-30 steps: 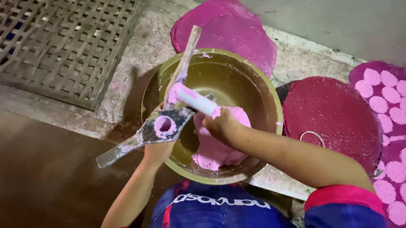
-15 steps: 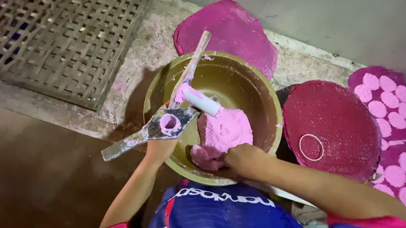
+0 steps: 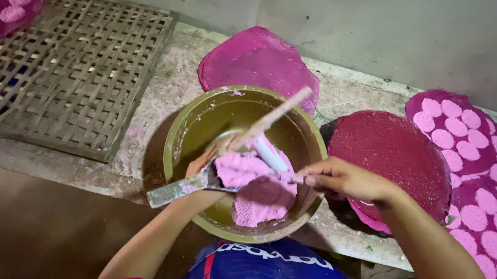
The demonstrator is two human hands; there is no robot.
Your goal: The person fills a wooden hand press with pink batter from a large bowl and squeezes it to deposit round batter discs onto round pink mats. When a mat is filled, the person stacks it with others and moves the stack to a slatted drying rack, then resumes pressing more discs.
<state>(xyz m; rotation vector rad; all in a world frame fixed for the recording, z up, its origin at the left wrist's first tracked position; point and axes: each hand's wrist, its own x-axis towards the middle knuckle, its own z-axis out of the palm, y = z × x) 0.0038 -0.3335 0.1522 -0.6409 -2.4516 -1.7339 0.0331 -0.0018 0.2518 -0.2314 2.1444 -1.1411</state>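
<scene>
Both hands work over the olive-green bowl [image 3: 174, 152] close to my body: my left hand [image 3: 201, 168] is wrapped around a flat metal mould tool [image 3: 170, 191] whose handle juts toward my left over the rim, and my right hand [image 3: 344, 178] is pinched shut on the end of a white roller [image 3: 270, 153] lying across the pink dough [image 3: 257, 186]. The hands are apart, with the dough between them, nearer my left palm than my right fingers. I judge the step goes best if I keep the metal tool level and steady while pressing the roller evenly across the dough sitting on it, so the layer comes out the same thickness all over, and if I work well inside the bowl so scraps fall back onto the lump at the bottom. A wooden stick [image 3: 279, 110] leans against the far rim, just beyond the roller, and I should keep from knocking it. Just right of the bowl sits a dark red round tray [image 3: 397, 160], and farther right a pink cloth [image 3: 429, 99] covered with pale pink discs [image 3: 461, 135]. Beyond the bowl lies a crumpled magenta sheet [image 3: 253, 59], and to the far left a woven bamboo rack [image 3: 68, 71] rests on the concrete ledge [image 3: 165, 94].
</scene>
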